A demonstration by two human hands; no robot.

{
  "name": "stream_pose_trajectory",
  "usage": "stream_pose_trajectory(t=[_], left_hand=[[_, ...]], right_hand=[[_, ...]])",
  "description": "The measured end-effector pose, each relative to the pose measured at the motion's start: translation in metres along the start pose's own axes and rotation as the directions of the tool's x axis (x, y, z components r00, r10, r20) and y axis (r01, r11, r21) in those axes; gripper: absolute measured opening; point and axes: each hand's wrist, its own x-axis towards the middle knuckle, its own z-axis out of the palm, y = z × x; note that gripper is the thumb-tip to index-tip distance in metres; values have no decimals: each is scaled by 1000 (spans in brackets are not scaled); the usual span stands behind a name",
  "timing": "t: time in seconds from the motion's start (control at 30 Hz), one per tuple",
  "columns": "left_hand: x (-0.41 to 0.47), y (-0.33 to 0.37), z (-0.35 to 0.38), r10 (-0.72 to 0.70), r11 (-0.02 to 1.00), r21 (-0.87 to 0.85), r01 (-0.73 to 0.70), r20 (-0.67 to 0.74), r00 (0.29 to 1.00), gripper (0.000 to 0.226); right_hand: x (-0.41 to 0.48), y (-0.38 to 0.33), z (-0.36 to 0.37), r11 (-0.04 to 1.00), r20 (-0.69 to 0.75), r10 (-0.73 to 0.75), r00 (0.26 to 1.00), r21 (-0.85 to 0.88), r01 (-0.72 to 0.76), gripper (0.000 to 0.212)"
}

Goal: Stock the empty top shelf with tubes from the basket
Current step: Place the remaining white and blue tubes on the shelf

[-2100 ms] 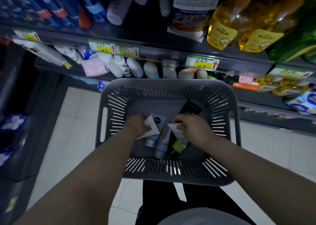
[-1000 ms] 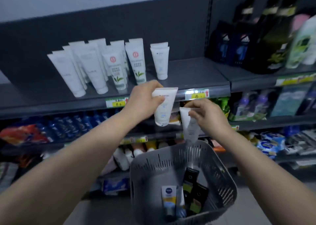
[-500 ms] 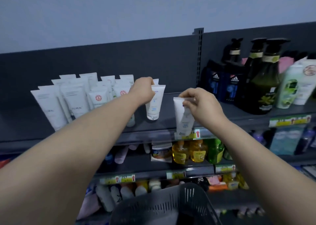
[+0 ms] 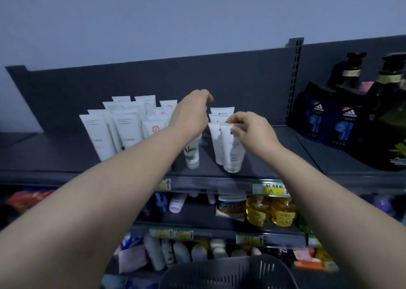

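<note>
I am setting a tube on the top shelf. My right hand pinches its flat crimped end between thumb and fingertips. The tube stands cap down near the front edge, at the near end of a short row of like tubes that runs back toward the rear panel. It touches or nearly touches the one behind it; I cannot tell which.

My left hand hangs over the shelf just left of that row, above a leaf tube. Its fingers curl away from me on the far side, so I cannot tell whether it grips anything or is loose. Farther left stands a block of white tubes.

I judge this the placing step, with the tube almost down. Next I should check that it stands on its cap, then let my fingers go straight up and off so I do not tip it into its neighbours. After that both hands need to drop to the basket at the bottom, whose inside is hidden from here, for more tubes. The bare shelf to the right of the row looks like the place for the next ones.
</note>
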Motion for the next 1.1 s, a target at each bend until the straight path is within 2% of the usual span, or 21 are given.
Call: stream_pose_trajectory(t=[0.27, 0.47, 0.67, 0.77, 0.87, 0.97, 1.1], left_hand=[[-33, -24, -9, 123, 987, 109, -120, -24, 992, 36], [-46, -34, -14, 66, 995, 78, -66, 4, 998, 30], [-56, -34, -23, 44, 998, 49, -44, -6, 999, 31], [-67, -35, -24, 50, 997, 54, -52, 24, 998, 33], [-81, -40, -25, 63, 994, 80, -70, 80, 995, 36], [-95, -47, -22, 114, 980, 147, -134, 137, 984, 39], [-116, -56, -14, 144, 967, 181, -179, 194, 970, 39]], right_hand=[[15, -5, 37, 1000, 52, 1, 999, -4, -1, 23], [11, -6, 40, 999, 16, 21, 1000, -24, -21, 22], [6, -12, 38, 999, 43, 33, 999, -22, -32, 22], [-3, -15, 36, 994, 39, -1, 999, -109, 5, 35], [-18, -18, 32, 976, -30, -39, 999, -215, 31, 44], [-38, -20, 27, 953, -74, -68, 995, -299, 43, 44], [-72, -18, 26, 918, -48, -69, 996, -393, 45, 45]])
